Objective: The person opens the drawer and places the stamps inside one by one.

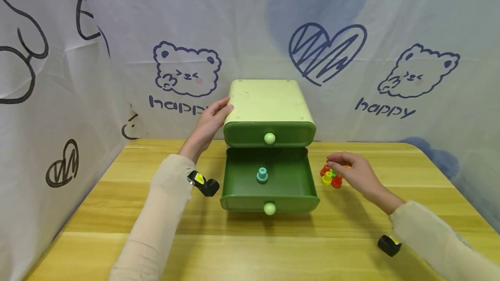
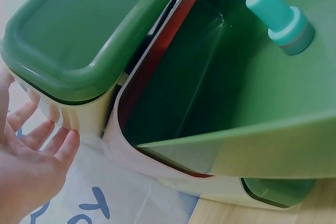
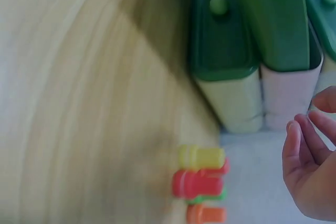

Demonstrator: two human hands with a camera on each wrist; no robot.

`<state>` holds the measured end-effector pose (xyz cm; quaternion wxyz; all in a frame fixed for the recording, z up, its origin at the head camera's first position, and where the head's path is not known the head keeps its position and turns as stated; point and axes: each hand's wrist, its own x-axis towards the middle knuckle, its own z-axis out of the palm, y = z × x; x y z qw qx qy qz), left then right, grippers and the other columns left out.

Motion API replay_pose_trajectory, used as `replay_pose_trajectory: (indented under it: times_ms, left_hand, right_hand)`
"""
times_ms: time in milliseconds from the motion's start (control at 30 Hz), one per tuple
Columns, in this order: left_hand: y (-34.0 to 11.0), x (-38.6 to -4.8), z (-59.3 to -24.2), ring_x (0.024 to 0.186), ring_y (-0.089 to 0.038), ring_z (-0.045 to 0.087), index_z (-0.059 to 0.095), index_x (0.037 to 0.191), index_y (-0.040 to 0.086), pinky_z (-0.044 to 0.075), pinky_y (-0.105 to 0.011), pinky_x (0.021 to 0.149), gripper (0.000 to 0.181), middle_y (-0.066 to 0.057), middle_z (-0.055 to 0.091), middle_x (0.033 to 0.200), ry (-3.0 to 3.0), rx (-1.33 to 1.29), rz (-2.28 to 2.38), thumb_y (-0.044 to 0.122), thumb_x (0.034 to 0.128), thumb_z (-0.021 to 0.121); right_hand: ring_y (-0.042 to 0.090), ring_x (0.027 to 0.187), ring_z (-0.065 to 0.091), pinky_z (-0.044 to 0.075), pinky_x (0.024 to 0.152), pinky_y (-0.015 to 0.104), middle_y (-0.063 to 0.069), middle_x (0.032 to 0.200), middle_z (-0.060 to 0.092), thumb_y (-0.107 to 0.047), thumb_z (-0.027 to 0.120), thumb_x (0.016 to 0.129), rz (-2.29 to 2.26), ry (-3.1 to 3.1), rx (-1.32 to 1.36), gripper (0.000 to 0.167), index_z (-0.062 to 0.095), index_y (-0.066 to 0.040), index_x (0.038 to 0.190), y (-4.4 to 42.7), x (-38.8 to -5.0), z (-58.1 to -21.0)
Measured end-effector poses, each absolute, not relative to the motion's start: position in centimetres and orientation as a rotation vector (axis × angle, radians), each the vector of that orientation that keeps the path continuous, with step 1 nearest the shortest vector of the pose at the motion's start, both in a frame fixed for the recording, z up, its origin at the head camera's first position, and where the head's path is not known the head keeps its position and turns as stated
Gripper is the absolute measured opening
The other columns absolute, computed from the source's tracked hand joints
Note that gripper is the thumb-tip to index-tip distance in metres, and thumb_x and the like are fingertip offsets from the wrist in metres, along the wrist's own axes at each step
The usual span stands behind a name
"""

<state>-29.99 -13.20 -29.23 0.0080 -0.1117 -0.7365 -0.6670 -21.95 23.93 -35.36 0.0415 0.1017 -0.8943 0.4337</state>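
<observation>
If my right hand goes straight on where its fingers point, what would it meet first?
The right hand would likely meet the right side of the drawer unit, around the open drawer; its exact height there is unclear.

White cloth (image 1: 250, 21) with blue bears (image 1: 187, 73), hearts (image 1: 327, 53) and "happy" lettering (image 1: 385, 108) behind a wood-grain table (image 1: 250, 259)

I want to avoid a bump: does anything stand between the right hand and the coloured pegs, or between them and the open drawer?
Nothing visible separates the right hand from the coloured pegs. Between them and the inside of the open drawer stands its right side wall.
</observation>
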Motion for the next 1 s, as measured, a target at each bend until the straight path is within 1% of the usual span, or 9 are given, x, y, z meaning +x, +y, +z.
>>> replay_pose_trajectory:
  times_ms: [67,133,200,400,500,800,933,1000]
  left_hand:
    - [-13.2,-30.0,-29.2,0.131,-0.022,0.041,0.034,0.150,0.009,0.036,-0.034,0.108,0.055,-0.010,0.037,0.150,-2.299,-0.341,-2.091,0.030,0.1019,0.050]
    - [-13.1,-30.0,-29.2,0.131,-0.022,0.041,0.034,0.150,0.009,0.036,-0.034,0.108,0.055,-0.010,0.038,0.149,-2.297,-0.332,-2.094,0.029,0.1018,0.050]
    - [-13.1,-30.0,-29.2,0.131,-0.022,0.041,0.034,0.150,0.009,0.036,-0.034,0.108,0.055,-0.010,0.038,0.149,-2.304,-0.329,-2.089,0.029,0.1018,0.050]
    - [-13.1,-30.0,-29.2,0.131,-0.021,0.041,0.035,0.150,0.009,0.036,-0.034,0.108,0.054,-0.009,0.038,0.149,-2.293,-0.331,-2.102,0.029,0.1017,0.050]
    - [-13.1,-30.1,-29.2,0.132,-0.021,0.041,0.035,0.150,0.009,0.036,-0.033,0.108,0.055,-0.009,0.037,0.150,-2.290,-0.335,-2.102,0.030,0.1016,0.050]
    - [-13.0,-30.0,-29.2,0.133,-0.021,0.039,0.034,0.150,0.009,0.035,-0.033,0.109,0.055,-0.009,0.035,0.152,-2.271,-0.344,-2.131,0.029,0.1017,0.051]
    - [-13.1,-30.1,-29.3,0.133,-0.021,0.040,0.034,0.150,0.009,0.035,-0.033,0.109,0.055,-0.009,0.035,0.151,-2.263,-0.344,-2.132,0.029,0.1017,0.051]
    - [-13.1,-30.1,-29.3,0.133,-0.021,0.040,0.034,0.150,0.009,0.035,-0.033,0.109,0.055,-0.009,0.035,0.151,-2.260,-0.347,-2.130,0.029,0.1017,0.051]
  right_hand:
    - [0.033,0.101,0.061,0.054,0.076,0.024,0.022,0.117,0.063,-0.019,0.059,0.098,1.325,-2.737,0.285,0.036,0.061,0.007,0.122,24.4,-22.0,-35.8]
    - [0.032,0.102,0.060,0.052,0.076,0.020,0.023,0.117,0.063,-0.017,0.060,0.097,1.299,-2.740,0.260,0.035,0.060,0.008,0.122,24.9,-22.0,-36.2]
    - [0.032,0.102,0.060,0.051,0.075,0.019,0.023,0.115,0.063,-0.014,0.061,0.096,1.280,-2.742,0.235,0.034,0.060,0.009,0.121,25.3,-22.0,-36.7]
    - [0.037,0.104,0.059,0.051,0.077,0.025,0.025,0.113,0.064,-0.009,0.062,0.094,1.225,-2.753,0.205,0.032,0.060,0.011,0.119,26.2,-22.4,-37.8]
    - [0.038,0.104,0.059,0.050,0.077,0.025,0.026,0.114,0.063,-0.009,0.062,0.094,1.240,-2.759,0.190,0.033,0.060,0.012,0.119,26.5,-22.6,-38.2]
    - [0.036,0.101,0.061,0.049,0.071,0.018,0.028,0.114,0.063,-0.008,0.062,0.093,1.281,-2.772,0.138,0.032,0.061,0.014,0.116,27.3,-23.2,-39.7]
    - [0.031,0.094,0.062,0.051,0.066,0.021,0.028,0.112,0.063,-0.007,0.064,0.091,1.300,-2.777,0.124,0.032,0.061,0.014,0.115,27.5,-23.3,-40.3]
    - [0.029,0.093,0.061,0.051,0.066,0.023,0.028,0.111,0.063,-0.007,0.064,0.091,1.311,-2.787,0.117,0.033,0.060,0.014,0.116,27.5,-23.3,-40.4]
